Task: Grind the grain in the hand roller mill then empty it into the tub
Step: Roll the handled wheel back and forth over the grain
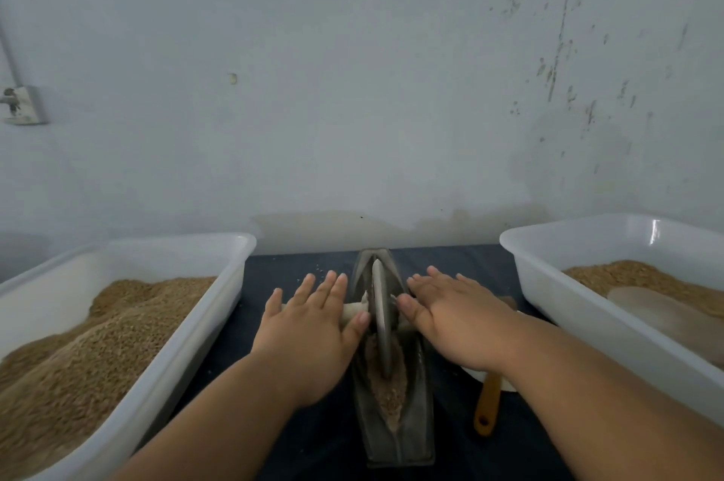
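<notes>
A boat-shaped metal mill trough (411,429) lies on the dark table in front of me, with crushed grain (390,390) in its groove. A metal grinding wheel (381,308) stands upright in the groove on a pale wooden axle (352,311). My left hand (313,327) lies flat on the axle's left end, fingers straight. My right hand (450,320) presses flat on the right end, which it hides. A white tub (556,300) on the right holds some grain.
A second white tub (188,347) heaped with grain stands on the left. A brush with a yellow wooden handle (487,410) lies beside the trough under my right wrist. A pale scoop-like object (666,316) rests in the right tub. The wall stands close behind.
</notes>
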Demonstrator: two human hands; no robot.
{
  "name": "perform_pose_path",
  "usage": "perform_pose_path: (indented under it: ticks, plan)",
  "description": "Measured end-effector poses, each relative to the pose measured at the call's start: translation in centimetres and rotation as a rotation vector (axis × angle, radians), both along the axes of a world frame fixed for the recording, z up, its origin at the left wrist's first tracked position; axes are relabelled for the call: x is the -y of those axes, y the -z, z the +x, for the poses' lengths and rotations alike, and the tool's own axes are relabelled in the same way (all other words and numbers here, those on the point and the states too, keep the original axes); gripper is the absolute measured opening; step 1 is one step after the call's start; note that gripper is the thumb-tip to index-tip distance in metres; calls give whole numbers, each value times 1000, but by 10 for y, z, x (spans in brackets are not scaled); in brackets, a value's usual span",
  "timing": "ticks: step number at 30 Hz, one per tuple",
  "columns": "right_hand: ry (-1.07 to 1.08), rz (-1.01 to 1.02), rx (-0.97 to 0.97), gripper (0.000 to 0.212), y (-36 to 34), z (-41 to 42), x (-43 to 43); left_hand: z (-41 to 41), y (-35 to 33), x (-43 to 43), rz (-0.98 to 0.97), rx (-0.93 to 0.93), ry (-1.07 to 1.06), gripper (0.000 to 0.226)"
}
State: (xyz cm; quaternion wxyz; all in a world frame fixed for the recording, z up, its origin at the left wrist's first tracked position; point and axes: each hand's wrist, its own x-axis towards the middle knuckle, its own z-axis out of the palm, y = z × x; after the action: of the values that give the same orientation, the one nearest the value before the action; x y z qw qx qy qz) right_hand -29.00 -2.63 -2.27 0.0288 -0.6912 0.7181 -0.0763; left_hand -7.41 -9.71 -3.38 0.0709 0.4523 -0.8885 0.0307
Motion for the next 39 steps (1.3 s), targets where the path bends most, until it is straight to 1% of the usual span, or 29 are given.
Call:
perform_pose_path:
  ticks: [6, 8, 11, 16, 22, 27, 32, 35, 39]
  plan:
    - [82, -9, -17, 74, 2, -11, 45, -26, -2, 43, 4, -9, -41, 74]
    - [118, -30, -25, 75, 0, -16, 66, -38, -7, 62, 36, -10, -73, 71]
    - [156, -56, -18, 78, -6, -23, 93, -51, -16, 86, 67, -6, -122, 70]
    - [189, -82, 11, 81, -11, -32, 113, -61, -26, 101, 36, -4, -142, 73]
    - [159, -39, 18, 80, 0, -29, 95, -52, -18, 86, 41, 7, -103, 76]
    - [107, -11, 40, 76, -1, -19, 63, -37, -12, 58, 63, -2, -74, 72]
    - [66, 53, 68, 71, -5, -13, 36, -27, -13, 33, 18, 35, -26, 75]
    - [50, 69, 71, 71, -8, -12, 30, -25, -15, 27, 39, 50, -26, 74]
    - [55, 54, 21, 73, -7, -14, 42, -25, -14, 35, 79, 38, -44, 75]
